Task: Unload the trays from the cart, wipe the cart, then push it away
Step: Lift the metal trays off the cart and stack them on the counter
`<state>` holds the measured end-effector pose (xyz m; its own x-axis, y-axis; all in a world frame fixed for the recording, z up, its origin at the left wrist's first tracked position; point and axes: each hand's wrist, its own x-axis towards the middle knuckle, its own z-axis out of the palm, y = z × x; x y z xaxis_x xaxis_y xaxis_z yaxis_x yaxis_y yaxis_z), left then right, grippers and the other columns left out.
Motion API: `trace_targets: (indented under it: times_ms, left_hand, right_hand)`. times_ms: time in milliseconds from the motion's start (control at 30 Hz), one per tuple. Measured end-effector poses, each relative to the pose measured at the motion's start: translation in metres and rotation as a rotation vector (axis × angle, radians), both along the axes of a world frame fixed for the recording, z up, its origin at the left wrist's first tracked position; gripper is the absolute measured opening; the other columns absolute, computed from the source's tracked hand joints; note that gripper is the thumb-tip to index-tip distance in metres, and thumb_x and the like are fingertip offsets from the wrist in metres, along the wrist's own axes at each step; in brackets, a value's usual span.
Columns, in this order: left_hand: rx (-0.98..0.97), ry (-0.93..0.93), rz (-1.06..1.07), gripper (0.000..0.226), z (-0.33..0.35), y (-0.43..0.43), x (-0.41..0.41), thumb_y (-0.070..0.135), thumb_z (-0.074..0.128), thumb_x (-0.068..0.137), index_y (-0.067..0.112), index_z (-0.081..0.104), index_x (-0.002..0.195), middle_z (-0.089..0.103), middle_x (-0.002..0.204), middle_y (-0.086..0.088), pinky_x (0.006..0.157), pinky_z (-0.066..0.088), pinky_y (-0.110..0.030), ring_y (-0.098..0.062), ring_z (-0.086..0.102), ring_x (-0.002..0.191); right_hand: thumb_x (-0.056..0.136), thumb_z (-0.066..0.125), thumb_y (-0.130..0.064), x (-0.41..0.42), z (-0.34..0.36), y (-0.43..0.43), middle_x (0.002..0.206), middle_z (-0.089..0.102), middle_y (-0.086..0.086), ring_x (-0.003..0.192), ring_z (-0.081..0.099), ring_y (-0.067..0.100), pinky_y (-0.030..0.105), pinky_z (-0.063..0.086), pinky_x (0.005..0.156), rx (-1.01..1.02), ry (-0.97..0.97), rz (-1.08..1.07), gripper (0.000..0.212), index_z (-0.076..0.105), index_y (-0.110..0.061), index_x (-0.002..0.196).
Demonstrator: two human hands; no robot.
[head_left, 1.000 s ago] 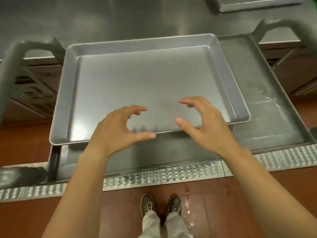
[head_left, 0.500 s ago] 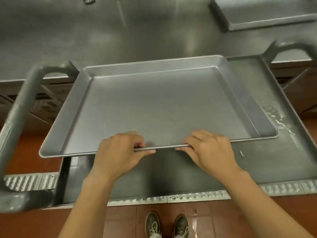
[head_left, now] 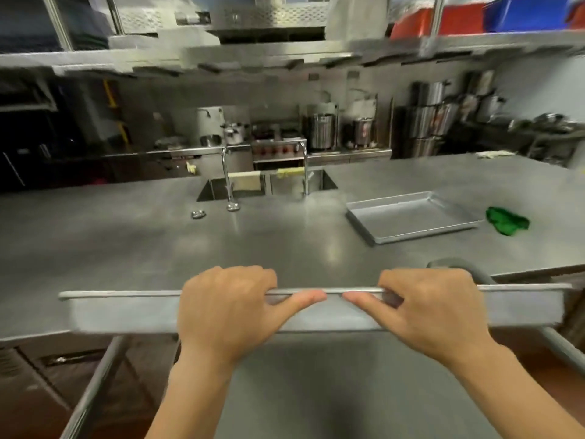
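Now both hands, left hand (head_left: 226, 307) and right hand (head_left: 427, 307), grip the near rim of the tray (head_left: 126, 310); its long axis runs left-right, seen edge-on above the cart (head_left: 316, 391).

Held tray (head_left: 126, 313): was dull grey metal, smooth.
Second tray (head_left: 411, 218): was brushed metal with a soft sheen.
Counter (head_left: 158, 248): was steel, smooth, with glossy reflections.
Rag (head_left: 506, 221): was green cloth, crumpled, matt.
Cart shelf (head_left: 348, 391): was matt grey metal.
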<state>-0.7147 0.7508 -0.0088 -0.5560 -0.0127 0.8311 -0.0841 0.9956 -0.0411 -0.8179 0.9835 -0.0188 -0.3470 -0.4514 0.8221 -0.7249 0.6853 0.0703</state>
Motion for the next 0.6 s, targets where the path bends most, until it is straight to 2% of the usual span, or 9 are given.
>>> trace_targets:
  times_ms: [67, 167, 233, 333, 467, 600]
  left_hand:
    - [-0.034, 0.138, -0.041, 0.084, 0.017, 0.006, -0.002, 0.086, 0.038, 0.09, 0.018, 0.034, 0.042, 0.038, 0.038, 0.001, 0.05, 0.014, -0.023, -0.024, 0.038, 0.034]
    - [-0.051, 0.255, -0.087, 0.079, 0.045, 0.027, -0.009, 0.086, 0.046, 0.089, 0.022, 0.034, 0.044, 0.039, 0.039, 0.0, 0.05, 0.018, -0.025, -0.023, 0.037, 0.036]
    - [-0.055, 0.279, -0.108, 0.079, 0.06, 0.046, -0.014, 0.086, 0.049, 0.087, 0.022, 0.037, 0.044, 0.039, 0.039, 0.001, 0.05, 0.017, -0.024, -0.021, 0.037, 0.038]
    - [-0.054, 0.282, -0.139, 0.078, 0.073, 0.086, -0.025, 0.087, 0.05, 0.087, 0.023, 0.035, 0.045, 0.04, 0.04, 0.002, 0.051, 0.014, -0.025, -0.019, 0.037, 0.038]
    - [-0.094, 0.319, -0.197, 0.077, 0.082, 0.156, -0.042, 0.084, 0.054, 0.086, 0.023, 0.035, 0.045, 0.038, 0.04, 0.002, 0.052, 0.013, -0.025, -0.016, 0.032, 0.04]
    - [-0.134, 0.348, -0.251, 0.079, 0.085, 0.251, -0.066, 0.083, 0.054, 0.087, 0.02, 0.036, 0.044, 0.037, 0.039, 0.002, 0.051, 0.016, -0.025, -0.019, 0.035, 0.037]
  right_hand:
    - [0.094, 0.046, -0.07, 0.007, 0.023, 0.01, 0.04, 0.044, -0.004, 0.035, 0.042, 0.022, 0.024, 0.026, 0.043, 0.009, 0.095, -0.022, 0.065, 0.034, -0.024, 0.051]
    - [0.094, 0.051, -0.07, 0.013, 0.062, 0.036, 0.042, 0.044, -0.004, 0.038, 0.037, 0.018, 0.025, 0.025, 0.042, 0.016, 0.195, -0.061, 0.061, 0.032, -0.027, 0.055]
    - [0.094, 0.054, -0.069, 0.018, 0.082, 0.057, 0.043, 0.043, -0.004, 0.041, 0.035, 0.017, 0.025, 0.024, 0.044, 0.003, 0.255, -0.1, 0.06, 0.029, -0.027, 0.058]
    - [0.093, 0.056, -0.069, 0.02, 0.096, 0.1, 0.044, 0.044, -0.003, 0.039, 0.043, 0.021, 0.026, 0.025, 0.044, -0.003, 0.305, -0.176, 0.06, 0.03, -0.027, 0.059]
    - [0.094, 0.057, -0.067, 0.016, 0.099, 0.174, 0.044, 0.045, -0.004, 0.037, 0.042, 0.02, 0.023, 0.02, 0.047, -0.017, 0.323, -0.231, 0.064, 0.041, -0.022, 0.052]
    - [0.094, 0.057, -0.066, 0.003, 0.097, 0.27, 0.043, 0.048, -0.004, 0.036, 0.042, 0.019, 0.023, 0.023, 0.044, -0.023, 0.341, -0.27, 0.065, 0.049, -0.019, 0.049]
